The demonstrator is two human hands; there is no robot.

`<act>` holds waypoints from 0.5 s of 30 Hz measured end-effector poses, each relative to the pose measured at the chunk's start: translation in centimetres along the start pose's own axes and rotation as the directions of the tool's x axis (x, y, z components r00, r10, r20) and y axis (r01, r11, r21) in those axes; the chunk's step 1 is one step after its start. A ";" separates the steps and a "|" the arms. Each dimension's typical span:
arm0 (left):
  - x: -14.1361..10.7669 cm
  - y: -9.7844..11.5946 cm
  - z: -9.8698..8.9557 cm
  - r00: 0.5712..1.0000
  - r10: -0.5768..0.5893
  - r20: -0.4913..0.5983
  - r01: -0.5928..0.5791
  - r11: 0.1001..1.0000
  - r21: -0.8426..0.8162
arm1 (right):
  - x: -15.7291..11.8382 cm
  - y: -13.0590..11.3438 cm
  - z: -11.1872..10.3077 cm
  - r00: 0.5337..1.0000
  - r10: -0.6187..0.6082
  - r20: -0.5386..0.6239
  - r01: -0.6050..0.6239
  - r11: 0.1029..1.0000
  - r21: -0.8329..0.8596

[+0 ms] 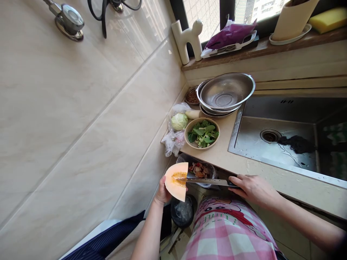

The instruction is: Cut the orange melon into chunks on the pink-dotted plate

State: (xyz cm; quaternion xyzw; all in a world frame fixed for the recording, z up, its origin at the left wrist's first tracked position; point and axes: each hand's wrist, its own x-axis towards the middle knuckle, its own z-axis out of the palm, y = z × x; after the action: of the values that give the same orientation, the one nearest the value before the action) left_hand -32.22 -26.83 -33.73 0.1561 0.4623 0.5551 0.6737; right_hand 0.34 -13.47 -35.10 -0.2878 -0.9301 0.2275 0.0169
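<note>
Beyond your grip runs the stone countertop (pixel 271 177). Your right hand (pixel 255 191) is closed round the handle of a kitchen knife (pixel 206 182), its long axis lying nearly level, tip pointing left at the seeds of a melon wedge (pixel 176 180) cupped in your left hand (pixel 162 193).

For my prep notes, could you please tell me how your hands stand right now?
Left hand cradling orange-fleshed melon wedge. Right hand gripping steel chef's knife, blade at the seeds. Plastic tub of food scraps just beyond.
</note>
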 end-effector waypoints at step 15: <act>0.1 0.6 -0.2 0.999 0.053 -0.011 -0.053 0.998 -0.036 | -0.5 0.6 1.4 0.994 0.051 -0.099 -0.051 0.999 -0.001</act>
State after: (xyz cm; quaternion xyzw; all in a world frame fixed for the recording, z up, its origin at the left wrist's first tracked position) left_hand -32.73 -26.56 -33.47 0.1534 0.4511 0.5818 0.6592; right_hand 0.82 -13.92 -36.59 -0.3224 -0.9209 0.2117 0.0566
